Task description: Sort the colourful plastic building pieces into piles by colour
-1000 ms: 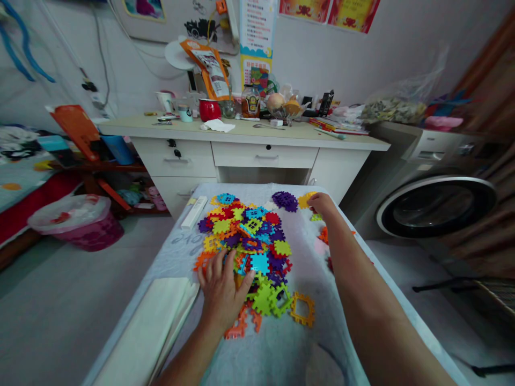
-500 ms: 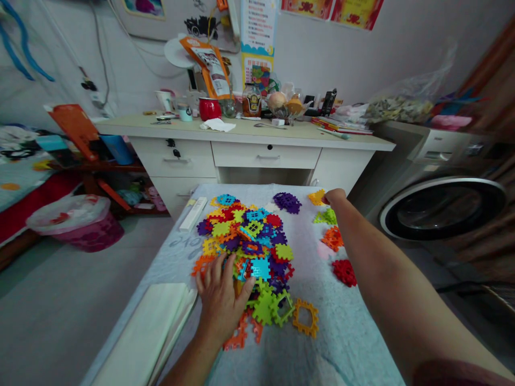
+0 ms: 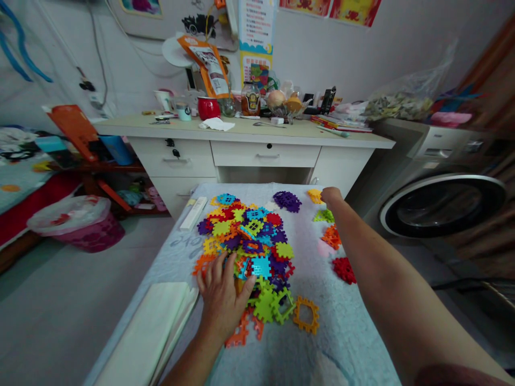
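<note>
A heap of colourful interlocking plastic building tiles [image 3: 253, 228] lies on the cloth-covered table. My left hand [image 3: 221, 292] rests on the heap's near left side, open with spread fingers, next to a blue brick-patterned tile [image 3: 260, 267]. At the far right of the table, my right hand [image 3: 332, 196] is closed at a yellow tile [image 3: 315, 196]; its fingertips are mostly hidden. Below that hand lie sorted groups of green tiles [image 3: 324, 216], orange tiles [image 3: 331, 236] and red tiles [image 3: 344, 270]. Purple tiles [image 3: 287, 201] form a group to its left.
A yellow frame tile [image 3: 306, 315] lies near the front. On the table's left are a white power strip [image 3: 193, 214] and a folded white cloth [image 3: 148, 327]. Behind stands a cluttered desk [image 3: 249, 133]; a washing machine [image 3: 442, 182] is at right, a pink bin [image 3: 76, 222] at left.
My right hand has shifted very slightly left at the yellow tile. My left hand stays on the heap. The view has moved a little.
</note>
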Action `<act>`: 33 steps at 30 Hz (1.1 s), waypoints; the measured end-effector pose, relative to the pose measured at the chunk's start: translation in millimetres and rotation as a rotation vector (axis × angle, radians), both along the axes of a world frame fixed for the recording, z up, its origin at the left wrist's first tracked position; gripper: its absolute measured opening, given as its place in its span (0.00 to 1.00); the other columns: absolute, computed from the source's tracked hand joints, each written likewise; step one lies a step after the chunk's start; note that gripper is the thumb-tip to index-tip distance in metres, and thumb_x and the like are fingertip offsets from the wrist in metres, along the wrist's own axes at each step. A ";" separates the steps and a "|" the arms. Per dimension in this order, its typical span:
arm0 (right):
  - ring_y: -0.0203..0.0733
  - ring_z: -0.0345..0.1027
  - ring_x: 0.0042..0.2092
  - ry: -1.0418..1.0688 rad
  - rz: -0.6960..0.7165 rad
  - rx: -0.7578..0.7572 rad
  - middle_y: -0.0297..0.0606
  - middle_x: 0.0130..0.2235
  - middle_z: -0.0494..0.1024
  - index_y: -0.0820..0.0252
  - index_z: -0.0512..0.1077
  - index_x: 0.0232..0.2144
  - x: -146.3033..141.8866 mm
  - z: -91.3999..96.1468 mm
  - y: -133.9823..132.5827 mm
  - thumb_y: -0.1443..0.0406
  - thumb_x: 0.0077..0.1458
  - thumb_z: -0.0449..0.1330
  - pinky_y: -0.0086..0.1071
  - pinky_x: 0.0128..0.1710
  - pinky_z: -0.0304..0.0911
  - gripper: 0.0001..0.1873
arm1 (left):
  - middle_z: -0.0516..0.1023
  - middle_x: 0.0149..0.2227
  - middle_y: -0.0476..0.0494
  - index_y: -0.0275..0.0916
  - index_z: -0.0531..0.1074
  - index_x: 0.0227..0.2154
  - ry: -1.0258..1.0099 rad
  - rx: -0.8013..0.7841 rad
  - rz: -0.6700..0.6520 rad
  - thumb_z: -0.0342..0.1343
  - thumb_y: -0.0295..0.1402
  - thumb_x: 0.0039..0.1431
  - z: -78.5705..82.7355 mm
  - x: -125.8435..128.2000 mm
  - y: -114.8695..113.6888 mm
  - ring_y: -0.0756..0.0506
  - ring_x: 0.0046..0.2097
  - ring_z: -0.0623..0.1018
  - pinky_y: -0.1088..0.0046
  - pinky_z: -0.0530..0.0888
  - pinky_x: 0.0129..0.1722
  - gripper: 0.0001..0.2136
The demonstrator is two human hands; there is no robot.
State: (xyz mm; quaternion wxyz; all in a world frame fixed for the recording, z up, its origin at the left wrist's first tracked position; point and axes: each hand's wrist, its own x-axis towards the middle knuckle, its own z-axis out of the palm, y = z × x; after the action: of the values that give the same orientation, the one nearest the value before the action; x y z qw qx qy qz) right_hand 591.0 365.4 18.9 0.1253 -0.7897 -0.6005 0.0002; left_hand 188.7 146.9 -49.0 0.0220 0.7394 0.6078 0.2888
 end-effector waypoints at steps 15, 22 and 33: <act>0.50 0.68 0.55 0.626 -0.089 0.176 0.55 0.56 0.73 0.70 0.65 0.58 -98.7 -49.5 -8.2 0.57 0.61 0.50 0.36 0.53 0.62 0.29 | 0.66 0.60 0.33 0.40 0.64 0.58 -0.020 -0.003 -0.001 0.48 0.50 0.61 0.3 0.2 -0.6 0.34 0.61 0.64 0.44 0.55 0.61 0.27; 0.46 0.73 0.43 0.890 -0.071 0.242 0.48 0.44 0.79 0.67 0.71 0.47 -130.9 -53.1 -2.0 0.56 0.58 0.51 0.34 0.42 0.66 0.23 | 0.65 0.61 0.33 0.39 0.63 0.59 -0.047 -0.001 -0.014 0.48 0.50 0.61 0.3 -0.6 -1.2 0.33 0.62 0.64 0.44 0.56 0.61 0.28; 0.42 0.71 0.42 0.508 0.267 0.148 0.41 0.43 0.79 0.61 0.76 0.42 -154.2 -49.8 -60.9 0.67 0.53 0.59 0.33 0.46 0.63 0.13 | 0.64 0.61 0.31 0.39 0.61 0.59 -0.083 0.033 -0.012 0.49 0.50 0.61 5.8 -0.3 -3.0 0.33 0.62 0.63 0.42 0.54 0.61 0.28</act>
State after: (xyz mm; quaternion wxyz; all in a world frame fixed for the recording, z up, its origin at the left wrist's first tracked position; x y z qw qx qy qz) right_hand 436.8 304.5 -30.9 0.3277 -0.6670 -0.6469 0.1707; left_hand 188.4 143.9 -43.2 0.0365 0.7306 0.5972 0.3290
